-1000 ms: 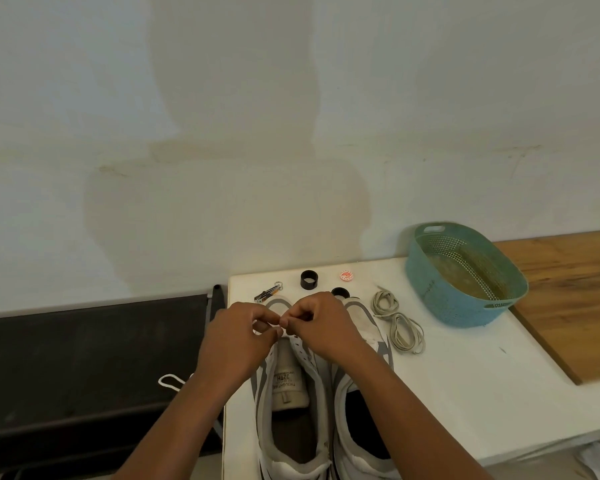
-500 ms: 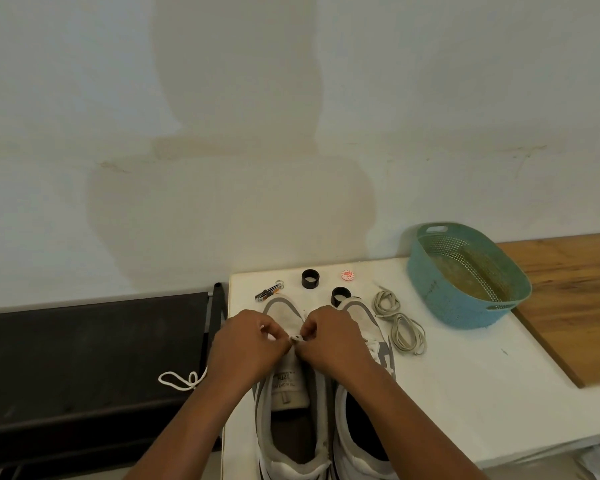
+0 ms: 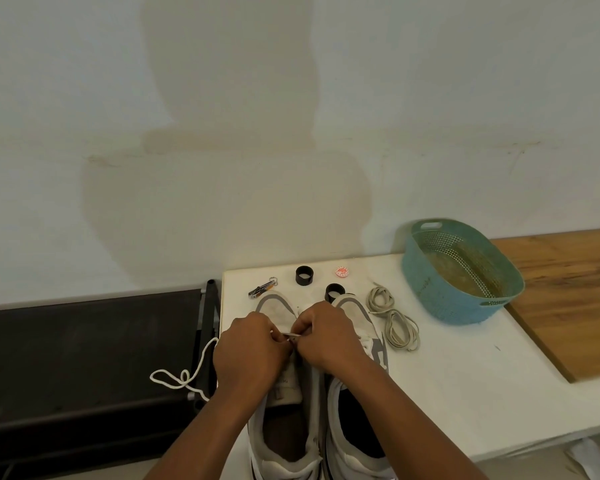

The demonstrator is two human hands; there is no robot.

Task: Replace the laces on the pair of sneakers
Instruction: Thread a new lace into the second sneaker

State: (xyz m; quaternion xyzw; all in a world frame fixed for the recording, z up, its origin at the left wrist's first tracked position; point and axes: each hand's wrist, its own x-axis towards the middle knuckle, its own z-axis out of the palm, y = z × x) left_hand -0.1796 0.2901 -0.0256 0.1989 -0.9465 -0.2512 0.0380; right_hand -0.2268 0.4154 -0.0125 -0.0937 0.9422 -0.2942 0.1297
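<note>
White lace trails off the tabletop toward 9 o'clock. Both hands pinch its end over the left sneaker: left hand and right hand, fingers curled tight. Old laces lie at 2 o'clock.

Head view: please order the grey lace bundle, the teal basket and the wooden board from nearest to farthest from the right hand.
From the right hand:
1. Grey lace bundle, just to its right.
2. Teal basket, further right, towards the wall.
3. Wooden board, at the far right.
</note>
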